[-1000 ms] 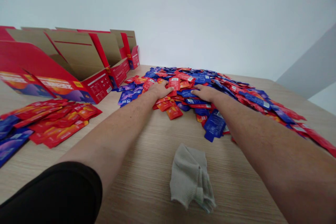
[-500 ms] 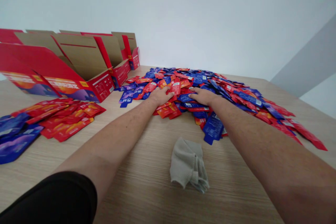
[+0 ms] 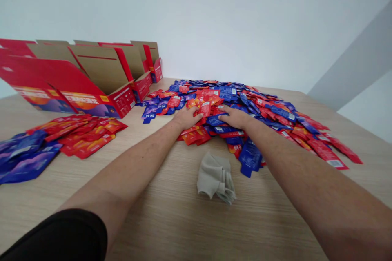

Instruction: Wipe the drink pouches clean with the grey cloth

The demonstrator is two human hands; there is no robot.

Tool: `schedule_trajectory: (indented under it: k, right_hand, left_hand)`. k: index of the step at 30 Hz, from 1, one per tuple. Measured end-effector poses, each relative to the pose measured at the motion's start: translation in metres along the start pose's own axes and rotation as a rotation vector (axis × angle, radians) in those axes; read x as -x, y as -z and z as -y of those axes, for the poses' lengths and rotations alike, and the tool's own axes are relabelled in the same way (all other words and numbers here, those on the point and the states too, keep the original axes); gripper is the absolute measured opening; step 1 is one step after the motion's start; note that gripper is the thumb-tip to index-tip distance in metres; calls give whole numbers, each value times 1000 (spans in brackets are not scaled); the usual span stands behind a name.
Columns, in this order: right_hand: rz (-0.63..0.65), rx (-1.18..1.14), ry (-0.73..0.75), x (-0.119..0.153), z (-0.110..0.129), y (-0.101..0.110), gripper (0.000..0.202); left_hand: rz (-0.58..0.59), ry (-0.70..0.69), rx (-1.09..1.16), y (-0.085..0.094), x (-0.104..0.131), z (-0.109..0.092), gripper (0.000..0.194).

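Observation:
Both my hands reach into a wide heap of flat red and blue sachets (image 3: 226,94) on the table. The finger and thumb of my left hand (image 3: 186,118) close round the edge of a red sachet (image 3: 204,108) at the heap's front. Opposite it, my right hand (image 3: 236,117) rests among the sachets, finger and thumb apart, its thumb over a blue sachet (image 3: 214,120). Its other fingers are hidden. Between the hands, more red sachets (image 3: 208,94) lie overlapped. A blue sachet (image 3: 249,157) sticks out below my right wrist.
A folded grey cloth item (image 3: 216,177) lies on the wooden table (image 3: 171,216) between my forearms. Several open red cartons (image 3: 88,98) stand at the left. In front of them are a group of red sachets (image 3: 88,136) and a group of blue ones (image 3: 27,157). A white wall (image 3: 232,20) rises behind.
Red sachets between my hands have shifted and lie more bunched. Both hands stay at the heap's front with only small movements. The view has turned slightly.

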State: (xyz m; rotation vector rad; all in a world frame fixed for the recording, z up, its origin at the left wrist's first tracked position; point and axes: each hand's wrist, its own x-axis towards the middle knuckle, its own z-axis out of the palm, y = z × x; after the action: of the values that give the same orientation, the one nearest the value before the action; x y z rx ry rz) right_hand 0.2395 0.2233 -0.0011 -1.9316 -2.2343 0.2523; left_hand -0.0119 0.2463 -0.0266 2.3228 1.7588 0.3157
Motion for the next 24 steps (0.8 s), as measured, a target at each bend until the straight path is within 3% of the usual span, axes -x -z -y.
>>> schedule_trajectory:
  k: [15, 24]
  right_hand:
    - [-18, 9, 46, 51, 8, -2, 40]
    - [-33, 31, 59, 53, 8, 0, 41]
  left_hand:
    - [21, -8, 41, 1, 53, -12, 73]
    - [45, -28, 92, 8, 57, -13, 73]
